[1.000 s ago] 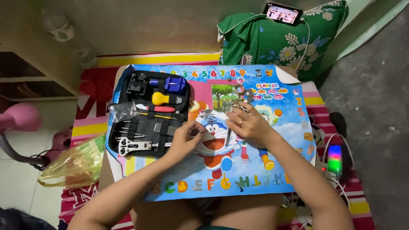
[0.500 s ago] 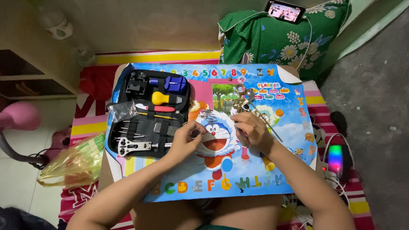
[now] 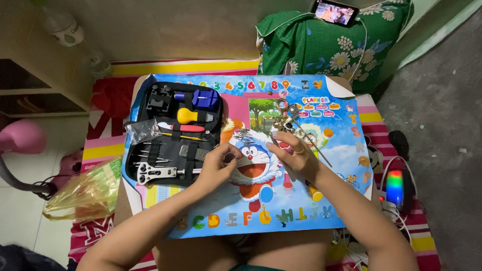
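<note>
Small metal parts (image 3: 287, 122), too fine to identify, lie in a loose cluster on the colourful cartoon poster mat (image 3: 341, 165), just beyond the right hand. That right hand (image 3: 293, 153) rests on the mat with its fingers curled narrowly, fingertips toward the parts; a thin metal rod (image 3: 321, 153) runs out from under it toward the right. Whether the fingers pinch anything cannot be told. The left hand (image 3: 218, 163) sits just to the left, at the middle of the mat, thumb and fingers drawn close together as if nipping something tiny, though the item itself is too small to see. The two hands are near each other but apart.

Left of the left hand lies an open black tool case (image 3: 150, 150), overlapping the mat's left edge. Inside it are a yellow-handled tool (image 3: 188, 115), a blue block-shaped tool (image 3: 206, 99), a red-handled screwdriver (image 3: 186, 128), a metal case wrench (image 3: 155, 172) at the near end, and a clear plastic bag (image 3: 143, 129).

Farther left, off the mat, sits a yellowish plastic bag (image 3: 83, 193), and beyond it a pink lamp (image 3: 20, 138). At the far side a green floral pillow (image 3: 326, 45) props up a phone (image 3: 335, 12) with a lit screen. To the right, near the mat's edge, a small device glows in rainbow colours (image 3: 395, 186).
</note>
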